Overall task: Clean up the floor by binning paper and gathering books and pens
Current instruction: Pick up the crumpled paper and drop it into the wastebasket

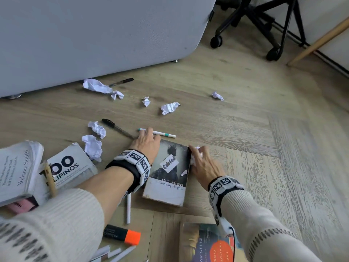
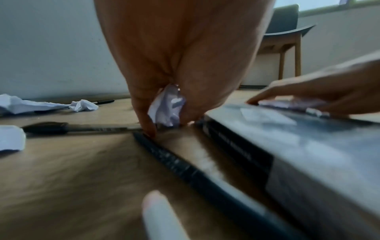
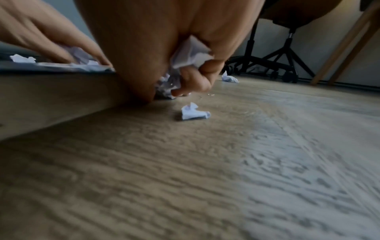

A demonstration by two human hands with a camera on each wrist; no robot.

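Observation:
The paperback "Wuthering Heights" [image 1: 166, 173] lies flat on the wooden floor. My left hand [image 1: 146, 140] is at its far left corner with a crumpled paper [image 2: 166, 107] tucked in the palm, fingertips on the floor by a black pen [image 1: 117, 127] and a white-and-teal pen [image 1: 162, 133]. At the book's far right corner, my right hand [image 1: 198, 154] grips another crumpled paper [image 3: 191, 55] in curled fingers. Several paper balls [image 1: 170, 107] lie scattered farther out. A small scrap [image 3: 194, 112] sits just beyond the right hand.
Other books lie at the left [image 1: 69, 167] and near bottom [image 1: 207, 244]. A white pen [image 1: 128, 208] and an orange highlighter [image 1: 124, 236] are close to me. A grey sofa [image 1: 94, 35] stands behind, with a second black pen [image 1: 122, 81] beside it, an office chair base [image 1: 264, 25] at far right.

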